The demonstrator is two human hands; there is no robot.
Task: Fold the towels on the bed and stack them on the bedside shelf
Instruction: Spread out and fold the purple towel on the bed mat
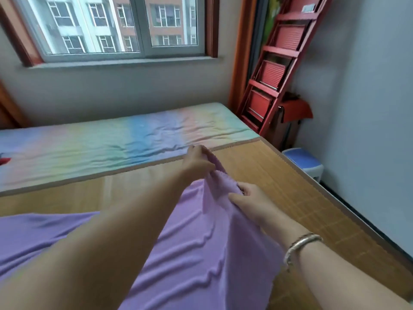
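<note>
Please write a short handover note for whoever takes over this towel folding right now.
Left hand: grips the far edge of the purple towel, lifted off the bamboo mat.
Right hand: grips the same edge, closer to you.
Towel: mostly spread on the mat toward you, creased, not folded.
Done: nothing folded or stacked that shows.
Left: fold this towel, then stack it; the bedside shelf is not clearly in view.

Soft daylight from the window, faint shadows, slight blur — wide-angle bending at edges
</note>
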